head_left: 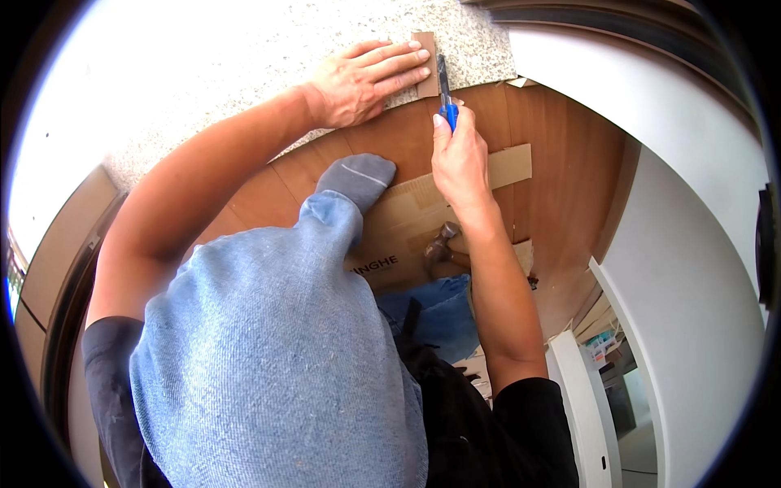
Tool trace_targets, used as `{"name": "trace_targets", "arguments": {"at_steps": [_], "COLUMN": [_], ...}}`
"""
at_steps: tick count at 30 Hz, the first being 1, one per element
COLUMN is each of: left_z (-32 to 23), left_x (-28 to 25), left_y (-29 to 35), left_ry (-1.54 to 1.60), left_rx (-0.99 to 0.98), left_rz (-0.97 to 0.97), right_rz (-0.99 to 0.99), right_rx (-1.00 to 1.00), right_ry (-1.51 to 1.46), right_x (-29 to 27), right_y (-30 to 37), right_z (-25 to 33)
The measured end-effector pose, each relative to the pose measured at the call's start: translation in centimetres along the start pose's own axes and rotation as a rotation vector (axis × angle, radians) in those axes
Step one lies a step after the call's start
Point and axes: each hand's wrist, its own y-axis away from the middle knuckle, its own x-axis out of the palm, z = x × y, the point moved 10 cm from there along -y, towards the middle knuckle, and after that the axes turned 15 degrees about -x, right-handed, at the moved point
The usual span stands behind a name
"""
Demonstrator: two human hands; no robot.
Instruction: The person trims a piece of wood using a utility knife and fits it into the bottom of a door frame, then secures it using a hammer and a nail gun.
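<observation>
My left hand [370, 81] lies flat on a speckled stone slab [268, 57], fingers stretched out. Its fingertips press down a small brown strip [425, 85], which looks like wood or laminate, near the slab's edge. My right hand [462, 159] is closed round a blue utility knife [449, 114]. The dark blade end points away from me and lies close along the strip's right side. Whether the blade touches the strip is hard to make out.
Below the slab is a brown wood-plank floor [561, 154] with a flattened cardboard sheet [407, 195] on it. A hammer [443, 244] rests on the cardboard. My denim-clad knee and grey-socked foot [358, 179] are close by. A white panel [691, 220] curves along the right.
</observation>
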Motion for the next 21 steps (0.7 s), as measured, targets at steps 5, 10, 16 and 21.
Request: {"name": "trace_targets", "arguments": {"at_steps": [5, 10, 16, 21], "left_z": [-0.1, 0.0, 0.1, 0.0], "left_x": [0.0, 0.0, -0.2, -0.1], "left_y": [0.0, 0.0, 0.2, -0.2], "left_ry": [-0.049, -0.045, -0.01, -0.043], "left_rx": [0.011, -0.001, -0.007, -0.011], "left_rz": [-0.008, 0.021, -0.026, -0.005], "right_rz": [0.015, 0.042, 0.087, 0.186], "right_rx": [-0.027, -0.041, -0.09, -0.081], "right_ry": [-0.001, 0.02, 0.067, 0.125], "right_x": [-0.3, -0.4, -0.6, -0.8], "right_y": [-0.8, -1.1, -1.6, -2.0], "right_z": [0.3, 0.6, 1.2, 1.1]}}
